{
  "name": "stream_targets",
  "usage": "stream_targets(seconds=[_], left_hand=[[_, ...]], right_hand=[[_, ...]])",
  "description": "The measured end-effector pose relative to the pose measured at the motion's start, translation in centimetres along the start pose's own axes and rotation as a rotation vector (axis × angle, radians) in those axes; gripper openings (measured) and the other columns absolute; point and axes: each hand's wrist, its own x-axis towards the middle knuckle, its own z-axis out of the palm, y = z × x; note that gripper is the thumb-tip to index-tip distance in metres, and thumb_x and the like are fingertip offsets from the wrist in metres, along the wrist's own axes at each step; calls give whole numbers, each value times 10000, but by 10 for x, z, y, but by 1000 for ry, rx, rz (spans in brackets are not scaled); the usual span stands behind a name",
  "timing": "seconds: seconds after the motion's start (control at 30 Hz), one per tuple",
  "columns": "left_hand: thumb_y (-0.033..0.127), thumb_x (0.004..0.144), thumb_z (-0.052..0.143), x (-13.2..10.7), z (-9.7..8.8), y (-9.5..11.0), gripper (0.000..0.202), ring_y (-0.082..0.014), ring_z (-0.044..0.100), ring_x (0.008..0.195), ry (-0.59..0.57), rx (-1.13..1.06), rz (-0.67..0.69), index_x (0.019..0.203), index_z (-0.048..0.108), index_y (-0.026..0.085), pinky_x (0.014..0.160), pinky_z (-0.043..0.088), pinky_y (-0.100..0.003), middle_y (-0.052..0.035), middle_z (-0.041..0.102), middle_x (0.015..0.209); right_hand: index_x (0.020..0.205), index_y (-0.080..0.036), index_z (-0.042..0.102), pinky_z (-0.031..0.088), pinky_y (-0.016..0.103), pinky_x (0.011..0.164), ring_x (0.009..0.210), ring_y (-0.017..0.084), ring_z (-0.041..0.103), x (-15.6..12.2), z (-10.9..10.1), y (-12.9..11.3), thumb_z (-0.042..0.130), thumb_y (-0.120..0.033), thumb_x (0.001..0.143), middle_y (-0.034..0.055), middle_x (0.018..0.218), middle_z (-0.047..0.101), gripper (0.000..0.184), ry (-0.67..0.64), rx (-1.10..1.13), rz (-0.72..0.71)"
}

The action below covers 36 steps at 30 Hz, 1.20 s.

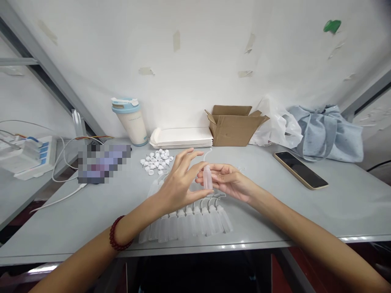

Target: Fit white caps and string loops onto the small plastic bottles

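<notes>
Between the fingers of my right hand [229, 181], upright: small translucent squeeze bottle [208, 178], grasped mid-body. My left hand [177, 185] half-spread, thumb at its neck; grip unclear. I judge it light, soft-walled, slick: hold near the stiffer shoulder.

L arm [91, 252]: comes in from low left, goes up twd the middle.
L hand [175, 185]: back faces the cam, fingers fanned out + up, thumb tip points right.
R arm [305, 232]: comes in from low right, long, nearly straight.
R hand [230, 181]: palm up, fingers point left, curled in a bit.
Both hands: tips meet in the middle.
</notes>
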Motion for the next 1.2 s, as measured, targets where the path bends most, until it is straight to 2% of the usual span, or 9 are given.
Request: stream_targets(seconds=[0.1,0.23,0.4,0.53,0.67,0.8,0.93,1.03,1.2], left_hand=[[318,799,662,2,-1,2,393,-353,334,1282,6,92,18,1112,555,105,1024,370,-531,-197,488,1291],[259,821,615,9,0,7,327,-383,341,1272,-52,240,63,1088,576,74,958,423,-528,-227,496,1288],[290,828,624,20,6,16,353,-344,476,1106,-32,274,105,1080,586,46,856,482,-469,-214,579,1168],[285,852,608,26,9,20,313,-290,527,982,32,223,186,1071,582,63,778,500,-417,-167,641,1055],[301,827,641,27,12,26,316,-286,520,968,9,117,187,1043,583,78,770,489,-410,-151,645,1039],[370,815,653,21,15,44,329,-274,505,943,-156,-25,130,987,602,94,784,478,-409,-138,635,1021],[472,794,650,12,23,67,419,-269,497,902,-324,-111,150,956,626,87,774,478,-402,-127,628,927],[493,766,667,8,30,77,443,-269,496,842,-389,-66,169,897,641,71,733,485,-403,-121,612,823],[459,743,693,5,38,76,408,-270,491,803,-491,-3,142,839,646,65,706,495,-405,-109,591,757]], right_hand=[[1067,-159,662,503,377,885,936,204,668,-3,3,-5,672,-321,796,88,994,707,316,42,-194,-3],[1054,-142,663,530,348,753,799,184,649,-7,9,-8,690,-355,764,71,915,696,362,269,-559,-108],[915,-128,675,528,301,643,655,154,623,-12,8,-17,707,-357,729,26,719,663,297,352,-629,-76],[817,-157,685,539,280,663,672,145,636,-18,-1,-33,682,-329,751,17,706,671,184,256,-592,1],[782,-176,697,537,254,650,660,136,641,-27,-12,-52,690,-347,747,16,706,686,175,99,-646,128],[772,-149,705,500,235,562,627,156,666,-37,-21,-66,685,-384,745,38,659,700,237,-163,-829,363],[803,-148,716,465,212,487,604,160,678,-42,-25,-68,661,-352,757,39,686,713,216,-389,-930,566],[774,-148,703,463,201,470,597,153,679,-41,-28,-66,619,-312,780,31,660,708,184,-423,-990,642],[691,-148,663,450,199,445,570,151,674,-37,-31,-61,594,-297,783,26,635,696,189,-409,-1011,675]])
